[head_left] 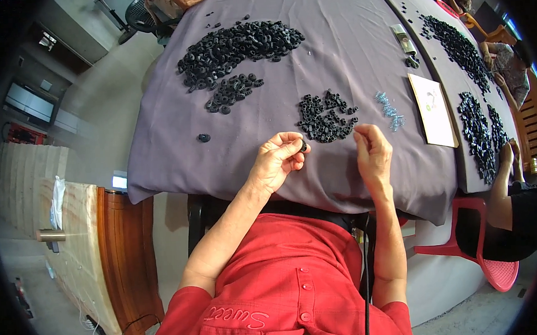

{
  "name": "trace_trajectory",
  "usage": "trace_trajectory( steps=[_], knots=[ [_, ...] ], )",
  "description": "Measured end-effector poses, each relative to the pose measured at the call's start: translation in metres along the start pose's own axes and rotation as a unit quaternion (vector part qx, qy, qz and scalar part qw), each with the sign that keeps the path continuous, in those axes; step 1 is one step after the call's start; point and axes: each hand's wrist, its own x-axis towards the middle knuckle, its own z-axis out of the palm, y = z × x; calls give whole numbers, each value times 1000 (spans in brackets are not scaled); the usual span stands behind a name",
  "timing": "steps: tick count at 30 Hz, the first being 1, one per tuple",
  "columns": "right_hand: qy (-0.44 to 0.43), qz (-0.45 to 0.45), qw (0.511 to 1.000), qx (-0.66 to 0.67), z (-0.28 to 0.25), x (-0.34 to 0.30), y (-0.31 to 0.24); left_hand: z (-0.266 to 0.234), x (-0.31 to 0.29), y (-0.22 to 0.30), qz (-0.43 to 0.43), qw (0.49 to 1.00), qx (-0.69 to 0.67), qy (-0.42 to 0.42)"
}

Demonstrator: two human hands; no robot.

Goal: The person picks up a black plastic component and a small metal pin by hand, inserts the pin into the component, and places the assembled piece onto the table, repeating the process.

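My left hand (277,161) pinches a small round black plastic part (303,146) between thumb and fingers, above the table's near edge. To its right, my right hand (374,154) is raised with its fingertips pressed together; anything between them is too small to make out. Just beyond both hands lies a pile of small black ring-shaped parts (326,120). Small silvery springs (389,109) are scattered right of that pile. A lone black part (204,138) sits off to the left.
A large heap of black parts (239,49) covers the far left of the grey cloth (172,165). A flat light-coloured board (434,109) lies to the right. Other people (510,67) sit at a neighbouring table with more black parts (477,134). A red plastic chair (463,243) stands at right.
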Motion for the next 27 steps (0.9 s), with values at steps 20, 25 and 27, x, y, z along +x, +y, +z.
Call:
trace_trajectory(
  steps=[20, 25, 27],
  knots=[
    [-79, -78, 972, -206, -4, 20, 21, -1, -2, -4, 10, 1000, 10, -1],
    [-33, 71, 997, -24, -2, 15, 13, 0, -3, -2, 7, 1000, 10, 6],
    [-37, 134, 985, 100, 2, 13, 6, 2, -2, -2, 23, 1000, 14, 15]
  ],
)
